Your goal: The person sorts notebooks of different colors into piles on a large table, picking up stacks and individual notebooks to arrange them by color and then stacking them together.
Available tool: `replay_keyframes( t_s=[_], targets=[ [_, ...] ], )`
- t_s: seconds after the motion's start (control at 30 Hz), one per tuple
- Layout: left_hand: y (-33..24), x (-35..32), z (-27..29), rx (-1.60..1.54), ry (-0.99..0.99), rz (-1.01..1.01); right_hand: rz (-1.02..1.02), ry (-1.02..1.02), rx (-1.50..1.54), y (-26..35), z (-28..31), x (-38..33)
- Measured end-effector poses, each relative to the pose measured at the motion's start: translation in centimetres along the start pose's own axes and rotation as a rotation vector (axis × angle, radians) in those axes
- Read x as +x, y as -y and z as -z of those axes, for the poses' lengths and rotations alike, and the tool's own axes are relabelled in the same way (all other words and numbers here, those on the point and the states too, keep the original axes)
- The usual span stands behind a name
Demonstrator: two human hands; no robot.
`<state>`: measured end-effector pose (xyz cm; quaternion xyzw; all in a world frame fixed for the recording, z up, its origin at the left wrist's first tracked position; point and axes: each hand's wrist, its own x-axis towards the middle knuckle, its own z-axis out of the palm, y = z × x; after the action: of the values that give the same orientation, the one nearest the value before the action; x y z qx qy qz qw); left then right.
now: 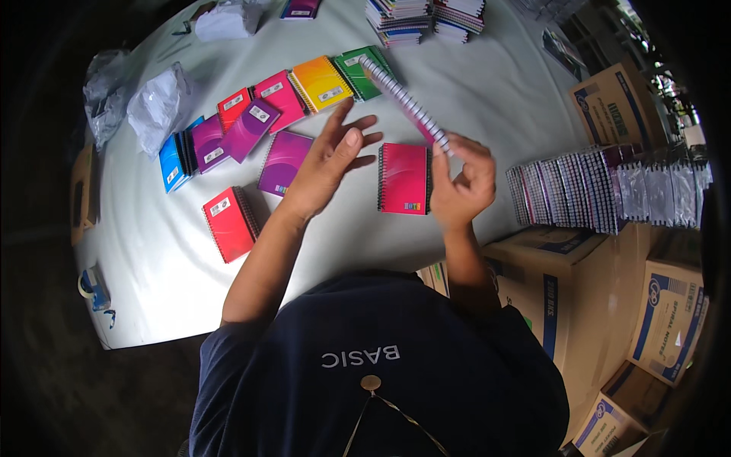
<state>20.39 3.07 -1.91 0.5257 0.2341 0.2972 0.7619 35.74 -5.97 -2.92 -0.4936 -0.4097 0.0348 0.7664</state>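
Observation:
My right hand (468,183) pinches a spiral notebook (417,114) by its near end and holds it above the table, tilted so its pale coil edge faces up. Fingers spread, my left hand (333,156) hovers left of it with nothing in it. A pink spiral notebook (403,179) lies beside my right hand. Partly behind my left forearm is a purple notebook (278,164). Farther left sits a red notebook (228,225). Beyond my left hand runs a row with blue (175,164), purple (209,145), red (232,103), pink (280,99), yellow (320,80) and green (364,72) notebooks.
Crumpled plastic bags (160,107) lie at the table's left. Stacks of notebooks (400,19) stand at the far edge. To the right, a long row of spiral notebooks (563,190) rests by cardboard boxes (601,274). A tape dispenser (94,288) sits near the left edge.

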Motion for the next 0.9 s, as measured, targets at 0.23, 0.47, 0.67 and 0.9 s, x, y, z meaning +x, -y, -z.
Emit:
replay_keyframes(
  t_s=[0.23,0.47,0.67,0.9],
  targets=[
    [1.1,1.3,-2.1,0.083,-0.047,-0.062,0.433,0.548,-0.386,-0.2,2.9,-4.3],
    [-1.0,2.5,-2.7,1.271,-0.100,-0.607,-0.541,-0.005,-0.259,-4.1,8.4,-4.3],
    [6.5,0.9,-8.1,1.279,-0.106,-0.264,-1.246,-0.290,0.267,-8.1,9.0,-5.5],
    [16.7,0.5,-3.3,1.028,-0.413,0.071,-0.920,0.307,-0.055,-9.9,7.6,-6.6]
  ],
)
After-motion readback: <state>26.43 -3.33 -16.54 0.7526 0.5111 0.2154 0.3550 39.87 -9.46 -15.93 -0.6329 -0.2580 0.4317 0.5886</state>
